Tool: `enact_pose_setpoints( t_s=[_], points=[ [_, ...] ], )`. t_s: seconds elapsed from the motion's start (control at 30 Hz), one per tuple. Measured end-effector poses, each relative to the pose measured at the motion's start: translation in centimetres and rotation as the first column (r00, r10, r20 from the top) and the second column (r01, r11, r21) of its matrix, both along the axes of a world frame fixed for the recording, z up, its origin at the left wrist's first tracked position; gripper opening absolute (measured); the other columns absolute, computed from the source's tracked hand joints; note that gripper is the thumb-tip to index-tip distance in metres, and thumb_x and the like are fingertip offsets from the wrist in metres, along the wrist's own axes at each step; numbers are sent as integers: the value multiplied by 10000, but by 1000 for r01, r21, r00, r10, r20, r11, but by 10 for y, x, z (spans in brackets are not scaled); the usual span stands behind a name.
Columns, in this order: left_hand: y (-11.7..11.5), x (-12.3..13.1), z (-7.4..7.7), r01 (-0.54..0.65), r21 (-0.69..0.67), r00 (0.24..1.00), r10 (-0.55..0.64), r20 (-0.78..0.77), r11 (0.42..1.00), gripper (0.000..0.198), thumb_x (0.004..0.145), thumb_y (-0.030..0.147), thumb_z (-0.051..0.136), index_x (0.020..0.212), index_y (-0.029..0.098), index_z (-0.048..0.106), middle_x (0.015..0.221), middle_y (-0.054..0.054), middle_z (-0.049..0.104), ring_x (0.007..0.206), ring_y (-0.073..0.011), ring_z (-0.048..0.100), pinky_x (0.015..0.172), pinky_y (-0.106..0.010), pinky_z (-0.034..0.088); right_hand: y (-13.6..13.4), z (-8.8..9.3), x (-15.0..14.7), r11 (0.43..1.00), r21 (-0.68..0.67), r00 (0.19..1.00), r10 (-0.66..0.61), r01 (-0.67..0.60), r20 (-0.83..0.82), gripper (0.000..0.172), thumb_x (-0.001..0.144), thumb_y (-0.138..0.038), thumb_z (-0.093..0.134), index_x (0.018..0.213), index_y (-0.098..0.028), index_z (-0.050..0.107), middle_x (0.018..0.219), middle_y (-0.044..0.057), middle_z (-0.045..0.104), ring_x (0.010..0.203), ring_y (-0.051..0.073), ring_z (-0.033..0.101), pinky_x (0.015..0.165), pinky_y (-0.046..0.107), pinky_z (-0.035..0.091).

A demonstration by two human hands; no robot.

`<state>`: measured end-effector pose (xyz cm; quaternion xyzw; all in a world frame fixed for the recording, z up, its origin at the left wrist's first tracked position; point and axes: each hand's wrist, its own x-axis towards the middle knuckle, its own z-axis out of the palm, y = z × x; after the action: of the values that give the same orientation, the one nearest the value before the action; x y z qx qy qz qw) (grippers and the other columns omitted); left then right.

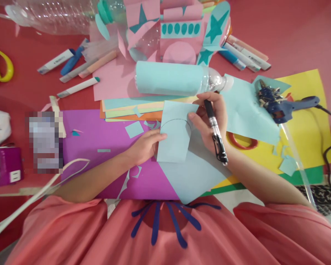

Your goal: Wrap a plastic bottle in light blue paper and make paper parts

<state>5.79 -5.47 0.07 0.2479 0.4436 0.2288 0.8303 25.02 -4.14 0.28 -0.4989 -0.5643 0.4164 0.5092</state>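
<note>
Head view: I have the left grip (146,146) pinching the left edge of a pale blue rectangular paper piece (174,145), long axis fore-aft; right grip (205,129), at the paper's upper right edge, holds a black-and-clear plastic pen (215,130). Paper sits between both, neither nearer.

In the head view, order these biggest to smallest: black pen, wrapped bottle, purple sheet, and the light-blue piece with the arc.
By visible area:
1. Purple sheet, partly covered
2. Wrapped bottle
3. Light-blue piece
4. Black pen
</note>
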Motion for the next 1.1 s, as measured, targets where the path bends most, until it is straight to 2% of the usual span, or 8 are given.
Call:
enact_pose_setpoints(
  t_s=[0.27,0.4,0.53,0.6,0.73,0.83,1.0,1.1],
  points=[
    [-1,4,10,114,-69,982,-101,159,991,408,736,276,702,1095,83,675,1112,-178,734,1114,-337,671,925,-457,557,1,3,-4,1000,11,999,-25,26,-44,321,790,-346,699,1016,-300,475,814,-28,490,582,115,469,520,294,457],
    [2,3,12,36,-34,989,-30,147,999,325,793,273,630,1057,93,693,1099,-162,742,1155,-334,652,951,-474,549,3,6,1,991,120,998,-66,67,-9,155,888,-401,589,979,-310,504,815,-6,589,686,167,598,641,348,540],
    [4,2,12,-90,-50,995,92,27,995,272,764,260,656,973,93,709,1003,-135,767,1077,-319,689,951,-469,548,3,8,11,989,146,978,-28,-2,206,58,943,-325,498,940,-279,534,730,-7,600,675,179,629,664,361,536],
    [5,3,12,-177,-62,983,174,-54,982,252,730,252,684,931,102,709,935,-114,775,1009,-310,712,934,-464,550,2,9,15,977,151,913,79,-151,401,61,927,-232,507,945,-251,562,735,-1,629,701,179,642,673,349,540],
    [3,3,8,-299,7,949,298,-107,954,278,663,312,757,871,133,710,857,-77,774,907,-293,725,872,-421,550,-12,13,26,893,124,607,188,-434,772,352,914,-61,401,1174,-217,580,935,59,704,863,204,669,773,367,556],
    [2,0,3,-269,72,959,274,-67,960,320,659,386,781,870,153,724,845,-55,770,849,-263,718,811,-373,543,-30,22,41,919,138,527,85,-370,846,409,913,-68,445,1278,-220,548,1064,91,711,945,217,683,791,356,570],
    [1,-1,3,-228,109,969,237,-70,967,300,672,406,773,850,169,730,843,-39,761,871,-244,700,829,-351,516,-53,40,83,950,275,523,-162,-145,837,210,902,-165,560,1076,-233,655,949,78,742,875,201,715,743,313,586],
    [1,0,4,-262,115,954,275,-118,958,301,627,410,796,799,174,725,797,-25,752,815,-234,696,789,-346,518,-58,43,103,969,246,487,-204,-22,849,153,909,-239,554,1001,-215,674,946,91,747,855,213,721,682,311,582]
  ],
)
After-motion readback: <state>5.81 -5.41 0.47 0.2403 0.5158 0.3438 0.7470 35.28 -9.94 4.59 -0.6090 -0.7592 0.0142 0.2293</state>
